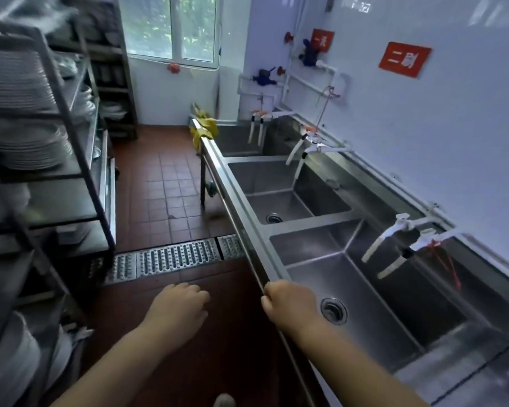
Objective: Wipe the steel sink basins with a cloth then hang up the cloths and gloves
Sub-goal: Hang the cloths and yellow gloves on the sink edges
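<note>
Steel sink unit (276,230) runs along the right wall, three basins in a row: near basin (365,304), middle basin (279,198), far basin (238,141). Drains are visible in the near and middle ones.

Right hand (288,302) is at the front rim of the near basin, fingers curled together over the rim edge. Can't tell whether it really grips the rim or just rests on it; no cloth seen in it. Left hand (178,308) hangs over the red floor (171,177), left of the sink and apart from it, fingers loosely curled, holding nothing.

Yellow gloves (204,129) or cloths are draped over the front rim at the far basin, well away from both hands. Too blurred to say which.

White taps (394,245) jut from the right wall over each basin; a red string hangs at the near pair.

Writing: red wall sign (404,59) above the middle basin reads "二刷". A second red sign (322,40) farther along starts with "一"; the rest is blurred.

Left side: metal racks (56,142) with stacked white plates (27,148). A steel floor grate (174,258) crosses the floor just beyond the hands. Window (171,27) at the far end.
</note>
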The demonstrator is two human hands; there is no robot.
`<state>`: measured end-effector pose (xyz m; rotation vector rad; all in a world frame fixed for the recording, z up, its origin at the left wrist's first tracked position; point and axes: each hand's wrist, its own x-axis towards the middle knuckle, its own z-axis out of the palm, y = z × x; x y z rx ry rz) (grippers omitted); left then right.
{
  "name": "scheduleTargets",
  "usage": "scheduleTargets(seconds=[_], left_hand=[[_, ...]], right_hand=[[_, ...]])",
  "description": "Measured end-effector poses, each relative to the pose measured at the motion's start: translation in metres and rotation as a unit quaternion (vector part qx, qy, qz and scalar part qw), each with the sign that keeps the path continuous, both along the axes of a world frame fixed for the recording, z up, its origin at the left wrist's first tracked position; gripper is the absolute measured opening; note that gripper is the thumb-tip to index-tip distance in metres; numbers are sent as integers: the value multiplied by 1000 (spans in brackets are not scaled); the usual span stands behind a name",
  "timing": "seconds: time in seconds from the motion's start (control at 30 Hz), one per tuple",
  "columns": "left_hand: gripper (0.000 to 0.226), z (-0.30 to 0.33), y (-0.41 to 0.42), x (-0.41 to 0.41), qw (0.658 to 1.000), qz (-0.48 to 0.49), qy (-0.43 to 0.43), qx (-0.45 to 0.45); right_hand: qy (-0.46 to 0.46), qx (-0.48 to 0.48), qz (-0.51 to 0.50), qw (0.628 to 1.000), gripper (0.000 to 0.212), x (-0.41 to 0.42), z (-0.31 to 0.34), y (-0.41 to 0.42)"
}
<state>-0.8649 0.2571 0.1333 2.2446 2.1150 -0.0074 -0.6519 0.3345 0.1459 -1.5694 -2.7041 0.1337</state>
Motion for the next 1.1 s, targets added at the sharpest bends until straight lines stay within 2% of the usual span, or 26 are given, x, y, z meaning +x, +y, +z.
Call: scheduleTargets(seconds=[0.2,0.4,0.63,1.1], left_hand=[[28,1,99,-83,998,58,31,-19],[28,16,218,-155,994,107,23,-22],[31,15,313,-236,987,152,20,-40],[32,1,547,-461,994,102,-18,-23]], right_hand=[[-8,-8,47,999,29,-83,-16,128],[-14,-14,77,997,26,-157,-9,266],[-20,-10,100,995,27,-243,-2,383],[-6,-45,-2,999,28,-434,-12,582]])
